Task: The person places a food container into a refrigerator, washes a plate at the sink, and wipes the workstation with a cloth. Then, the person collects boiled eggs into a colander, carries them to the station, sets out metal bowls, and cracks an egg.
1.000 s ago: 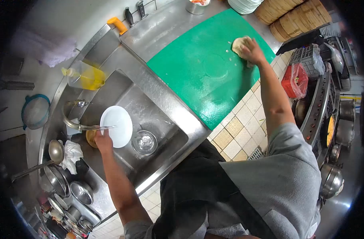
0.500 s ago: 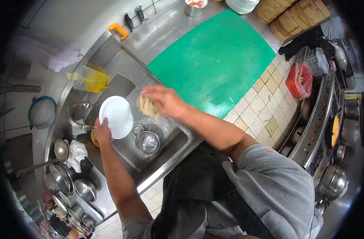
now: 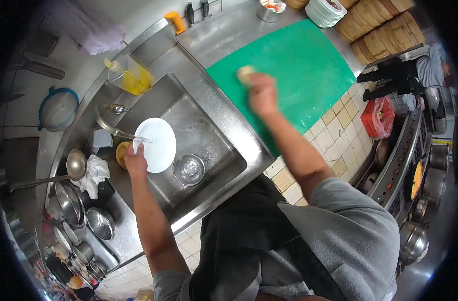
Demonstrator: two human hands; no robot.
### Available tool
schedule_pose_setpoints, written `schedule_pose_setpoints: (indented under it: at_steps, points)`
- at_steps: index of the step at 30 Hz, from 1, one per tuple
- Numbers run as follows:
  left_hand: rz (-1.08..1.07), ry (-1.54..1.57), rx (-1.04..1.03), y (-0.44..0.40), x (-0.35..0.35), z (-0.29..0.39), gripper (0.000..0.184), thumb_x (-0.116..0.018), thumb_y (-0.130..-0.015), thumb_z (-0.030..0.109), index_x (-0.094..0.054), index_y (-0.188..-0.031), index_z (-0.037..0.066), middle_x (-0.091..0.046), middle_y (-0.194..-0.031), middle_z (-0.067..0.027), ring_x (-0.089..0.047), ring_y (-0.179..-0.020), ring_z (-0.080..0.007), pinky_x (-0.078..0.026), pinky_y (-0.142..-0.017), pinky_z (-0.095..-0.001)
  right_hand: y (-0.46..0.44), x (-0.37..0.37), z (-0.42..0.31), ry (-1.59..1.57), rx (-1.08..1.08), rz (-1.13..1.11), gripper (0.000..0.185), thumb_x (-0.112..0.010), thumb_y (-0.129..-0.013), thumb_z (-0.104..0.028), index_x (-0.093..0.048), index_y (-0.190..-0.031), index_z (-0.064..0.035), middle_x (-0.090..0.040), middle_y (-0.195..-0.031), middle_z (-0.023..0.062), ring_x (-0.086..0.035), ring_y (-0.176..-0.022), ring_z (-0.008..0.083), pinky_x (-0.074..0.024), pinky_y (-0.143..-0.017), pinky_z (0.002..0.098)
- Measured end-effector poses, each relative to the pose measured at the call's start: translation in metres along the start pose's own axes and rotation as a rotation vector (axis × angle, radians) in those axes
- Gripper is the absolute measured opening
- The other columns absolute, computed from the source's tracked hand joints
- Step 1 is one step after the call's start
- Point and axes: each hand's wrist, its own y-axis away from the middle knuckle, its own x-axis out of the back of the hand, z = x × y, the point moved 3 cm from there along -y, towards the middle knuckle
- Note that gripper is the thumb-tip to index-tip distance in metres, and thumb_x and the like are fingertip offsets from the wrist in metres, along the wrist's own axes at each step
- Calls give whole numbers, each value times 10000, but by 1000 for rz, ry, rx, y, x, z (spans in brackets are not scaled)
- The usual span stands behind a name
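Note:
My left hand (image 3: 135, 159) grips the near-left rim of a white plate (image 3: 159, 145) under the faucet (image 3: 108, 128), over the steel sink (image 3: 204, 120). Water runs onto the plate. My right hand (image 3: 263, 93) is closed on a pale cloth (image 3: 246, 74) at the left part of the green cutting board (image 3: 299, 65). The hand is slightly blurred. A clear glass bowl (image 3: 189, 169) sits in the sink right of the plate. Beside the faucet, a yellow round object (image 3: 122, 153) is partly hidden by my left hand.
A bottle of yellow liquid (image 3: 131, 75) stands at the sink's back edge. Metal bowls (image 3: 100, 223) and a ladle (image 3: 76, 164) are at the left. Bamboo steamers (image 3: 389, 40) and stacked plates (image 3: 327, 12) stand behind the board. Another person (image 3: 429, 67) is at the far right.
My right hand went from the board's far right to over the sink, and is now back on the board's left part with the cloth. My left hand still holds the plate.

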Motion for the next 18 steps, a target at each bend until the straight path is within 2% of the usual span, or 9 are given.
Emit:
schedule_pose_setpoints:
  at_steps: [3,8,10,13,14,15,16,17,18]
  points:
    - [-21,-69,15,-1,-2,18,252,-596,-893,127,-631,-1096,-19,-675,-978,-156,-633,-872,-247,-471,-804,-340,14,-37,-93,-583,-260,-396,298,-610,-788,66,-674,-1060,-40,-655,-1040,123,-603,-1052,277,-476,-936,361]
    - [59,56,59,8,0,39,272,-606,-889,143,-632,-1103,-23,-675,-987,-148,-630,-864,-256,-473,-799,-341,-34,-28,-38,-765,-483,-378,345,-608,-818,-4,-657,-1145,-102,-618,-1158,140,-597,-1073,268,-474,-946,358]
    - [107,33,69,1,-6,21,311,-627,-879,188,-630,-1102,-28,-677,-992,-156,-632,-879,-268,-472,-809,-354,-59,-21,-14,-446,-290,-219,304,-576,-830,12,-670,-1100,-91,-620,-1152,146,-604,-1058,296,-483,-931,356]
    - [-8,62,88,-2,-16,34,357,-632,-870,237,-631,-1074,-55,-667,-994,-225,-640,-944,-312,-468,-842,-379,-73,-56,-37,-258,22,-345,260,-550,-823,12,-678,-1039,-52,-614,-1168,145,-606,-1032,341,-498,-904,373]
    - [110,-107,-12,-1,-19,43,349,-631,-871,223,-629,-1084,-53,-669,-1013,-218,-640,-952,-307,-469,-853,-373,-64,-80,-40,-208,102,-452,206,-537,-832,-35,-689,-971,-39,-592,-1222,113,-554,-1109,365,-453,-969,407]
    - [24,14,26,-2,-21,51,500,-666,-864,256,-566,-1199,-102,-615,-1166,-256,-595,-1084,-299,-436,-930,-348,-55,-85,-48,-227,111,-467,206,-537,-832,-35,-689,-971,-39,-592,-1222,113,-554,-1109,365,-453,-969,407]
    - [-39,126,80,-4,-24,53,487,-659,-870,267,-574,-1189,-91,-615,-1164,-260,-599,-1067,-327,-445,-914,-372,-42,-86,-63,42,283,-467,215,-534,-833,-67,-687,-984,-49,-578,-1249,100,-514,-1167,354,-409,-1012,426]
    - [84,-166,-43,-5,-22,60,368,-642,-870,207,-622,-1140,-41,-669,-1037,-226,-642,-981,-326,-471,-887,-364,-29,-88,-78,310,455,-449,227,-531,-835,-99,-685,-997,-58,-564,-1277,87,-475,-1226,344,-364,-1056,446]
    - [104,-146,-44,-16,-26,48,343,-641,-873,187,-624,-1126,-44,-676,-1015,-205,-644,-950,-286,-476,-863,-349,-8,-91,-74,409,599,-600,277,-517,-830,-127,-666,-1052,-52,-545,-1301,89,-401,-1295,340,-283,-1108,467]
